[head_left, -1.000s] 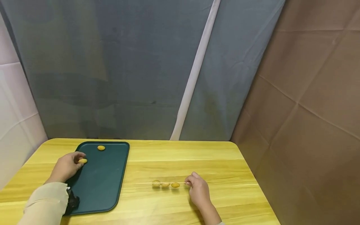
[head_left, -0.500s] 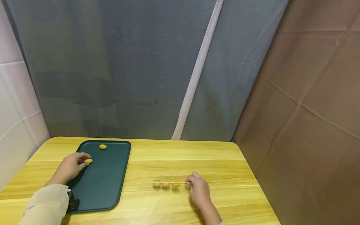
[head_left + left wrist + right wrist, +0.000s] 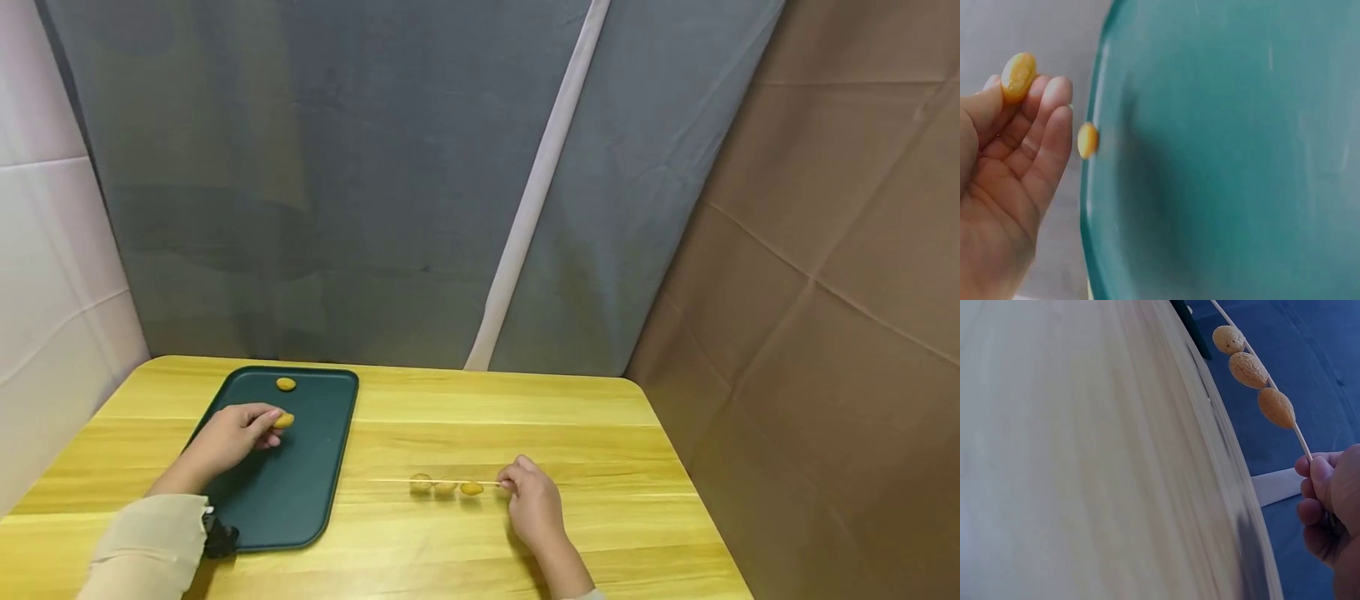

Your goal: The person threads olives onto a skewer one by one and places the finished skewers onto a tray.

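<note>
My left hand (image 3: 238,435) pinches a small yellow oval fruit (image 3: 283,421) between thumb and fingertips, above the dark green tray (image 3: 307,492). The same fruit (image 3: 1019,77) shows large in the left wrist view. A second such fruit (image 3: 286,384) lies near the tray's far edge. To the right, my right hand (image 3: 534,504) grips one end of a thin wooden skewer (image 3: 384,480) just over the table. Three yellow fruits are threaded on it; the one nearest the hand (image 3: 1276,407) is oval with wrinkled skin. The skewer's bare tip points left, toward the tray.
The wood-grain table (image 3: 600,433) carries the tray on its left side. Behind it hangs a grey cloth (image 3: 375,208) with a pale strip (image 3: 536,183). Brown cloth (image 3: 840,292) stands to the right and white cloth (image 3: 60,250) to the left.
My left hand has carried its fruit from the tray's left edge rightward, over the tray. My right hand and the skewer stay nearly still. The whole view has shifted slightly.
</note>
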Available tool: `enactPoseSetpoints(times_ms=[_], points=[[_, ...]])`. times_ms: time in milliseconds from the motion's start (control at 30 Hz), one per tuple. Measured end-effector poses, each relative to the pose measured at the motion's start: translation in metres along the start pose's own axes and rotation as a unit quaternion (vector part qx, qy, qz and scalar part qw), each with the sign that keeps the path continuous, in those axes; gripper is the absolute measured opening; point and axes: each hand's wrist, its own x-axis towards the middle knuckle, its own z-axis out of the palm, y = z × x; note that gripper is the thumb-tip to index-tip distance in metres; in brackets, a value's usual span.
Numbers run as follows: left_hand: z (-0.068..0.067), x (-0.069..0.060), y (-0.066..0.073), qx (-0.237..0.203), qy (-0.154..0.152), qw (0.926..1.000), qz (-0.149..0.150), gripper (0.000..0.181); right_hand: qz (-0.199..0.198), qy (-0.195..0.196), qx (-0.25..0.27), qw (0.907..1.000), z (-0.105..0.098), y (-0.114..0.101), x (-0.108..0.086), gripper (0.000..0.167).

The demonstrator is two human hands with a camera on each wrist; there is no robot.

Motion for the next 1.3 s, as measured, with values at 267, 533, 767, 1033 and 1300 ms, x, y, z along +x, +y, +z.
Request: enactPoseSetpoints(times_ms=[267,533,767,1033,1300], points=[[0.016,-0.008,0.021,-0.135,-0.066,0.9876,-0.045,0.039,-0.002,-0.006,0.011,0.9999,-0.001,-0.004,-0.001,0.006],[0.030,-0.012,0.025,-0.142,-0.072,0.9871,0.015,0.031,0.009,-0.014,0.016,0.9997,-0.001,-0.005,-0.002,0.005],[0.039,-0.017,0.036,-0.146,-0.060,0.9864,0.045,0.037,-0.004,-0.001,0.007,1.0000,-0.002,-0.005,-0.002,0.004],[0.059,-0.020,0.051,-0.092,-0.031,0.9870,0.128,0.033,0.001,0.003,0.018,0.9998,-0.003,-0.005,-0.002,0.004],[0.074,-0.023,0.053,-0.054,-0.008,0.9825,0.178,0.035,0.018,0.016,0.029,0.9993,-0.003,-0.005,-0.004,0.007]])
